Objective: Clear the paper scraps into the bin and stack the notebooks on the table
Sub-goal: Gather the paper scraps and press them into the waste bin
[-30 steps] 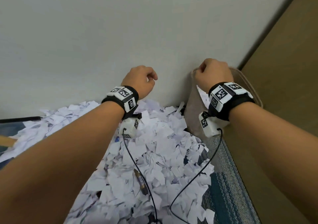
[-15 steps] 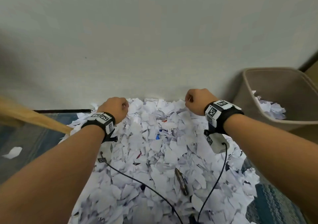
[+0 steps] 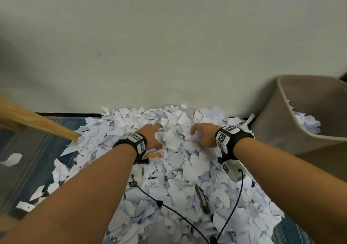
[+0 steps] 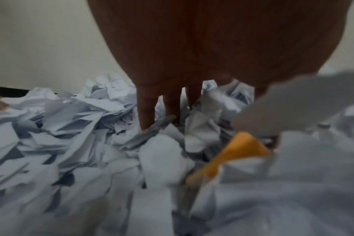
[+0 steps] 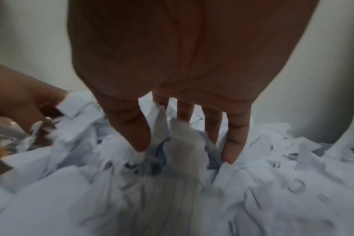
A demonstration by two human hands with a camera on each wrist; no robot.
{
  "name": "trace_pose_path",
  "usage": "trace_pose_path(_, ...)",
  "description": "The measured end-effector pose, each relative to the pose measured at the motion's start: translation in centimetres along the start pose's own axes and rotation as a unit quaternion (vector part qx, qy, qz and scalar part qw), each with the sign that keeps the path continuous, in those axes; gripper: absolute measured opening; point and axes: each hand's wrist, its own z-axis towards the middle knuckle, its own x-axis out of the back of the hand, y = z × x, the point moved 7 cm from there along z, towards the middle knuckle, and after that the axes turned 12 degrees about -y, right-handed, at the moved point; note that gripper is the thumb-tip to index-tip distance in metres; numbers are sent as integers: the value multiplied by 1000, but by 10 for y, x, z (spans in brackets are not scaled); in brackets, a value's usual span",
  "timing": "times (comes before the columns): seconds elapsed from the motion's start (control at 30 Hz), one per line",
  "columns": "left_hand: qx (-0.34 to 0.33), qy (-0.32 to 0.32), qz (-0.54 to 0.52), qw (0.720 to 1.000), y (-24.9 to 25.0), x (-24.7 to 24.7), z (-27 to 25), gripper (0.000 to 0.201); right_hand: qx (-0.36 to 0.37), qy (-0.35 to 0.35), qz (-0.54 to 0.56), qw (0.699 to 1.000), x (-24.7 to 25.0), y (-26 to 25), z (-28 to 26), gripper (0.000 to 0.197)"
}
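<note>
Paper scraps (image 3: 169, 183) on blue rug (image 3: 37, 150)

Head view: soft, even indoor light, no glare. Wall (image 3: 169, 37) darkens twd 9 and 12 o'clock corners, vignette-like. Wide-angle bend at edges; wooden leg (image 3: 37, 123) at 9 o'clock smeared. Paper scraps (image 3: 187, 178) mid-frame fairly sharp, faint shadows betw pieces. Both wrist views dimmer, heavy motion blur. Left wrist: palm of left hand (image 4: 202, 55) in shade, scraps near 6 o'clock out of focus. Right wrist: right hand (image 5: 182, 63) underlit, scraps streaked at 6 o'clock.
</note>
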Motion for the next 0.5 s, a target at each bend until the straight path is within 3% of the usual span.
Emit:
trace_pose_path(0.13, 0, 2, -4, 1000, -1, 4, -5, 69, -4, -3, -3, 1000, 16, -6, -7, 31)
trace_pose_path(0.3, -18, 53, -42, 998, -9, 23, -22, 48, -5, 142, 29, 989, 52, -7, -7, 19)
trace_pose_path(0.43, 29, 145, -86, 985, -33, 39, -37, 50, 0, 189, 60, 980, 54, -15, 6, 38)
trace_pose_path(0.5, 79, 170, -48, 981, -44, 42, -40, 54, -7, 186, 60, 981, 47, -22, 15, 55)
